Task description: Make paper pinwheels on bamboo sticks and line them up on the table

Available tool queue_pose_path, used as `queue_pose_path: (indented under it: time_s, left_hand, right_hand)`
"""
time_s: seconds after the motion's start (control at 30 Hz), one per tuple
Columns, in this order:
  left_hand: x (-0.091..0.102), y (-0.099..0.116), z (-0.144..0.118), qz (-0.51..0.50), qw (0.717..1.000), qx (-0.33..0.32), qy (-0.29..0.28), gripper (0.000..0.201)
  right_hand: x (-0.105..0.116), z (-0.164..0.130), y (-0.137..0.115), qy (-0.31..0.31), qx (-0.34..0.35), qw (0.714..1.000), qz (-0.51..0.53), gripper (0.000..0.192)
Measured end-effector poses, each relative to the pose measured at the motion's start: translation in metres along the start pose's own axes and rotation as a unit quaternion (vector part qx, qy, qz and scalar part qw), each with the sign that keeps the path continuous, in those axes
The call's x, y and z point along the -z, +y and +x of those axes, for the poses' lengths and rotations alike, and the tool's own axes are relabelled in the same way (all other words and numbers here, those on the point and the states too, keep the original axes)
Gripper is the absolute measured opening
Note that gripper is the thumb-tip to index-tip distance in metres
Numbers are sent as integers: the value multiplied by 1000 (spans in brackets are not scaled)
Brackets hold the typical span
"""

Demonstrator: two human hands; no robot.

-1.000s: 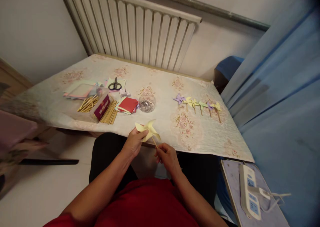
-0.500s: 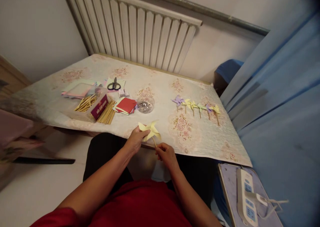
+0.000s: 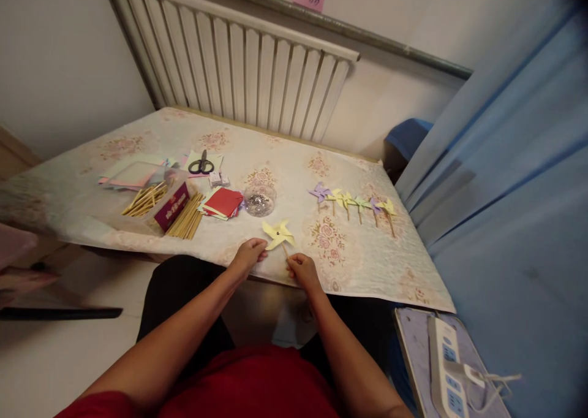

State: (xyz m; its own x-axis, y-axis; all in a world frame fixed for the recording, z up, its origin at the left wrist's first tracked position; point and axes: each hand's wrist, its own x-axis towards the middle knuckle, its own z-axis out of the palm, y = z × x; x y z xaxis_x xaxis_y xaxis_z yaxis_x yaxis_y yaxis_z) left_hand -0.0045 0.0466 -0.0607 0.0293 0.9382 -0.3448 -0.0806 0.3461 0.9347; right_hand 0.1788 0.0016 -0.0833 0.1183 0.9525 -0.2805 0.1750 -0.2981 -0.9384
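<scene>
A pale yellow paper pinwheel (image 3: 278,233) on a thin wooden stick stands over the front edge of the table, with a dark pin head at its centre. My right hand (image 3: 303,269) pinches the lower part of the stick between thumb and fingers. Just left of the pinwheel is my left hand (image 3: 250,252), its fingers bent and slightly apart, the fingertips at the lower left blade; whether they touch it I cannot tell. To the right, a row of several finished pinwheels (image 3: 342,198) in purple, yellow and green lies on the cloth.
Left on the floral tablecloth (image 3: 294,160) are a clear box (image 3: 131,222) of sticks, loose sticks (image 3: 186,217), paper squares (image 3: 223,203), a round dish of pins (image 3: 260,203) and scissors (image 3: 201,165). A power strip (image 3: 445,369) lies at lower right, beside the blue curtain (image 3: 496,222).
My left hand has let go of the pinwheel's face and drawn back slightly to the left and down. The pinwheel's centre pin now shows. My right hand still holds the stick.
</scene>
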Motion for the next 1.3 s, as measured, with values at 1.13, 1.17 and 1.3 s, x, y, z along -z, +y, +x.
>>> queue_pose_path:
  time_s: [1.13,1.17,1.3]
  left_hand:
    - [-43,1,19,82,992,97,-22,14]
    - [-45,1,18,83,992,94,-19,15]
    - [-50,-2,17,88,993,80,-7,17]
  right_hand:
    - [2,15,8,-17,-32,998,53,15]
    - [2,15,9,-18,-30,998,52,15]
    - [2,17,11,-15,-30,998,47,16]
